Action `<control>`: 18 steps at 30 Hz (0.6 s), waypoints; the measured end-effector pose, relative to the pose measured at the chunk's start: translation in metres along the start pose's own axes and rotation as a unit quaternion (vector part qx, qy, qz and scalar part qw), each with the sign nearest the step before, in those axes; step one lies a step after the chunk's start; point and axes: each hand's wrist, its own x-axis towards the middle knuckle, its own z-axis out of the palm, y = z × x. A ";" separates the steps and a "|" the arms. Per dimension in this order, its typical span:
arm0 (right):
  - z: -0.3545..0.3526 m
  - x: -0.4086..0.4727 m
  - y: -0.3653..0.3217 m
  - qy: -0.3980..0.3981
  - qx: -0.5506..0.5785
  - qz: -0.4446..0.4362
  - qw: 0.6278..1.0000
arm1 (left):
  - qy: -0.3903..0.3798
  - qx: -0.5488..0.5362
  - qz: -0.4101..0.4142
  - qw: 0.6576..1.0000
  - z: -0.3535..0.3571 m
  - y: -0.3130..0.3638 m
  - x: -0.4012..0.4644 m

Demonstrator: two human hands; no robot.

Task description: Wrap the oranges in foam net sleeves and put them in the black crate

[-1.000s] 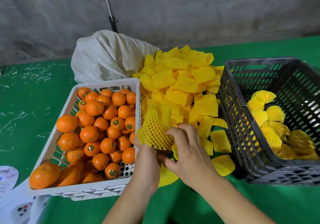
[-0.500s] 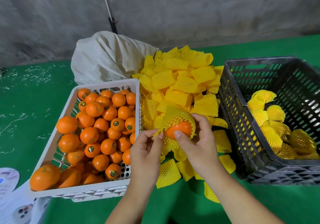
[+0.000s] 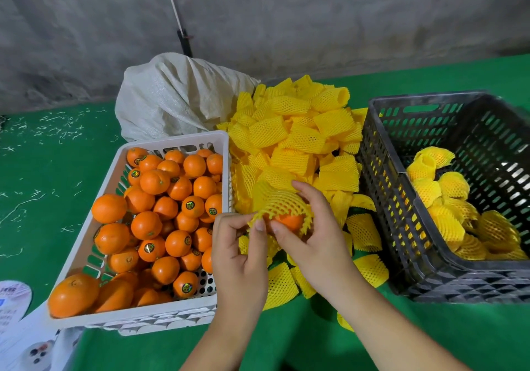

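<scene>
An orange (image 3: 289, 221) sits partly inside a yellow foam net sleeve (image 3: 279, 202), held in front of me above the sleeve pile. My right hand (image 3: 312, 236) curls round the sleeved orange from the right. My left hand (image 3: 239, 253) pinches the sleeve's open rim at its left edge. The white crate (image 3: 86, 256) on the left holds several bare oranges (image 3: 160, 207). On the right, the black crate (image 3: 401, 207) holds several wrapped oranges (image 3: 447, 198).
A heap of loose yellow foam sleeves (image 3: 301, 135) lies between the two crates on the green table cover (image 3: 43, 175). A white woven sack (image 3: 177, 98) stands behind the white crate. Printed paper (image 3: 14, 307) lies at the lower left. A grey wall runs behind.
A second ago both hands held the sleeve upright with the orange hidden. Since then the sleeve has been stretched down over the orange, whose bare underside faces me.
</scene>
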 end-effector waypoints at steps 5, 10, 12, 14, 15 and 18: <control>0.014 -0.006 -0.009 0.052 0.059 0.068 0.995 | -0.047 0.073 0.036 0.996 0.005 -0.008 -0.006; 0.006 -0.006 -0.017 -0.006 0.375 0.208 0.903 | -0.133 0.100 0.047 0.985 0.008 -0.015 -0.015; 0.000 -0.002 -0.018 0.023 0.316 0.185 0.930 | -0.173 0.040 0.013 0.984 0.009 -0.015 -0.020; -0.011 0.006 -0.014 0.073 0.285 0.163 0.942 | -0.204 -0.047 -0.029 0.977 0.005 -0.013 -0.019; -0.020 0.011 -0.012 0.086 0.286 0.155 0.942 | -0.215 -0.057 -0.035 0.974 0.001 -0.015 -0.015; -0.055 0.025 -0.005 0.128 0.245 0.119 0.953 | -0.195 0.028 -0.015 0.980 -0.015 -0.031 0.007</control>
